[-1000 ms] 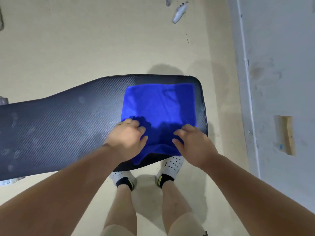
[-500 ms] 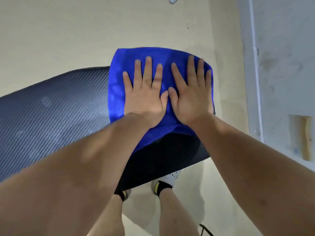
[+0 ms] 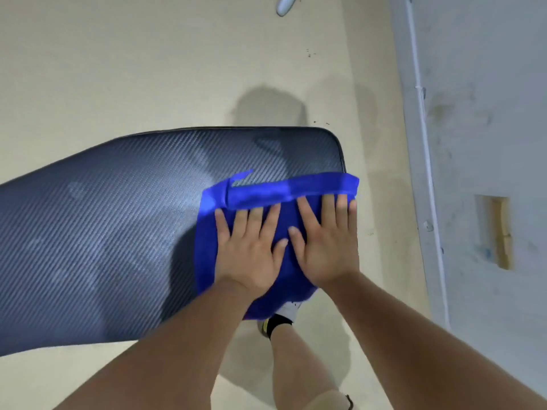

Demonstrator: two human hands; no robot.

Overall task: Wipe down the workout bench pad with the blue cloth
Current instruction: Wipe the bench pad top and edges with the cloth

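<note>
Head view: both hands [image 3: 284, 250] flat, hiding blue cloth [image 3: 284, 190] middle.

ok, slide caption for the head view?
Left hand and right hand press blue cloth on bench pad, far edge folded over.

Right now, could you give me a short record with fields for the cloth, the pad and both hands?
bench pad: dark, woven pattern, pale smears on surface
blue cloth: on pad's right end, far edge folded over, near edge overhanging
left hand: flat on cloth, fingers straight
right hand: flat on cloth, beside left hand
</note>
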